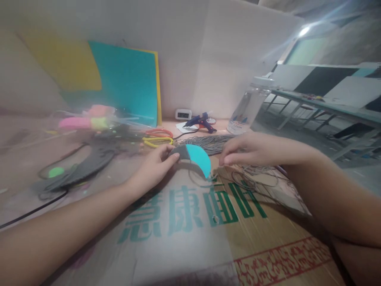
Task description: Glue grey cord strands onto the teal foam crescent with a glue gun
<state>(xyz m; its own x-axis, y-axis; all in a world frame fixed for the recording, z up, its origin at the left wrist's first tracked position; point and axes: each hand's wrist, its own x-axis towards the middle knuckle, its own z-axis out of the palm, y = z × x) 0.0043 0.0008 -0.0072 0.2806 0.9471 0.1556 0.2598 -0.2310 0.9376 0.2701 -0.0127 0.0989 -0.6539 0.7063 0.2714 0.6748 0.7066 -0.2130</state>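
Observation:
A bright blue crescent-shaped piece [200, 155] is in my left hand [159, 165], pinched at its left end between thumb and fingers. Dark grey cord [181, 151] covers that end of the crescent, while the rest is bare blue. My right hand [247, 149] is to the right of the crescent, apart from it, with its fingers bent and closed at the tips on a thin grey cord, which is hard to see there. Loose loops of grey cord [247, 182] lie under and beside this hand, and a thicker bundle of cord [211, 143] lies behind the crescent.
Printed cardboard [190, 246] covers the work surface. Behind are scissors [159, 137], a blue glue gun [199, 121], a small white digital clock [183, 114] and a clear bottle [248, 107]. Left are a dark grey woven-looking piece [86, 169] and blue sheet [127, 83].

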